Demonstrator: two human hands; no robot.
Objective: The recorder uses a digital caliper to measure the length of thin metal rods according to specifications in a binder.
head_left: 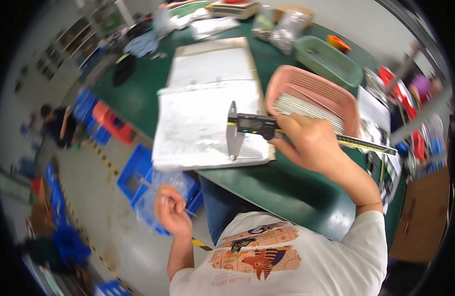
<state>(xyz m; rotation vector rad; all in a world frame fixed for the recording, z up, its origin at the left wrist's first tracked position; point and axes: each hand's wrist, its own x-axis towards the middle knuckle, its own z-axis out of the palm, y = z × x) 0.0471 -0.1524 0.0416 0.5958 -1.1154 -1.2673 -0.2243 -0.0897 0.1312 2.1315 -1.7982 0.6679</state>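
My right hand (311,140) is closed around a digital caliper (254,125), its jaws pointing left above an open ring binder of papers (208,130). Nothing shows between the jaws. Lower left, past the table's front edge, my left hand (171,211) is closed on a thin rod (147,183), whose two ends stick out on either side of the fingers. The rod is blurred against the crates behind it. A pink plastic basket (353,101) stands just beyond my right hand, with many similar thin pale rods (306,109) lying in it.
A green basket (331,66), an orange ring-shaped item (339,43) and clear bags (289,29) stand at the back of the green table (306,190). Blue crates (129,185) sit on the floor at left. Farther left is another person (57,126). A cardboard box (422,217) is at right.
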